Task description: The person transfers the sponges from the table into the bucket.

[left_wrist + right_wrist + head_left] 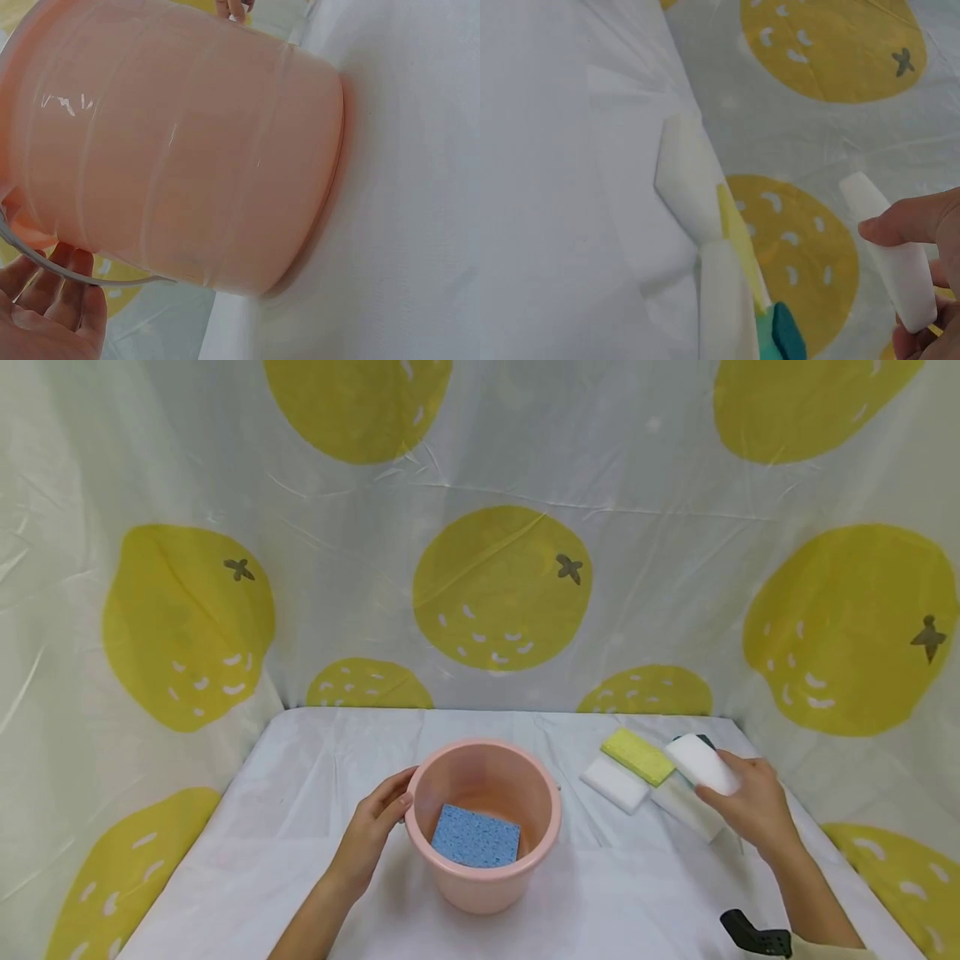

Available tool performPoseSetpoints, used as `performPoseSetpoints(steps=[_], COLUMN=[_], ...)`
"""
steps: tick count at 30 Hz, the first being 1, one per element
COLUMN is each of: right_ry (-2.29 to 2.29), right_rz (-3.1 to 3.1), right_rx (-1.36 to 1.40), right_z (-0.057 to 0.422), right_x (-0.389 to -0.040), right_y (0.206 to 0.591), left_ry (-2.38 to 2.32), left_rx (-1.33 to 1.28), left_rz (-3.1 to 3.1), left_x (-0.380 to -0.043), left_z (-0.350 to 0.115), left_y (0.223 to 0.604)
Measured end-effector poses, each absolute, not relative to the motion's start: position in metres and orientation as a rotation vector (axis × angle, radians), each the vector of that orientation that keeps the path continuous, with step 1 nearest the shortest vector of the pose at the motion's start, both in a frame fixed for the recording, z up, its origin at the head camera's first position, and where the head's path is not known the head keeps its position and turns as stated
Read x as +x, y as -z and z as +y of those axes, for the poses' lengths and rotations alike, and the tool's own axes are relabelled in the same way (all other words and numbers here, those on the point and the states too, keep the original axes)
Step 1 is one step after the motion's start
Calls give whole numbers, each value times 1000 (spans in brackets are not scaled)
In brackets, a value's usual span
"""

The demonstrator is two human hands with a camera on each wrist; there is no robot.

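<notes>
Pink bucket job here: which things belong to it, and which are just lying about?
Seemingly in the job:
pink bucket, left hand at its rim
blue sponge, inside it
held white block, in the right hand

Lying about, perhaps for later:
yellow sponge
flat white block beside it
pale block near the right hand
dark green piece, partly hidden

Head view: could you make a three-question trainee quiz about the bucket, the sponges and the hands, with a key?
1. What lies inside the bucket?
2. True or false: the yellow sponge lies to the right of the bucket in this view.
3. A white sponge is held by: (a) the left hand, (b) the right hand, (c) both hands.

Key: 1. A blue sponge. 2. True. 3. b.
</notes>
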State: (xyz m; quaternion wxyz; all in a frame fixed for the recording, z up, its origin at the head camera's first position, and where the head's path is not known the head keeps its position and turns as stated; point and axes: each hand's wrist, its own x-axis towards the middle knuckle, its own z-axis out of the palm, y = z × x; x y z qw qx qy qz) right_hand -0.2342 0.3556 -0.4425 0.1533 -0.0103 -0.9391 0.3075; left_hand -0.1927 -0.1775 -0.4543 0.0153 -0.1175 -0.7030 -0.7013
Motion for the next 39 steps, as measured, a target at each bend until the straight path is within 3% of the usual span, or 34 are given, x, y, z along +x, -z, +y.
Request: performPoseSetpoints(steps=[39], right_ry=[-887], right_rz=[-2677], right_rx=[258], right_z=[291], right_x=[-234], right_y=[409], left_ry=[2180], left_rx=[-359], left_rz=[-2175], left_x=[-191], left_z=[-177], left_y=[454])
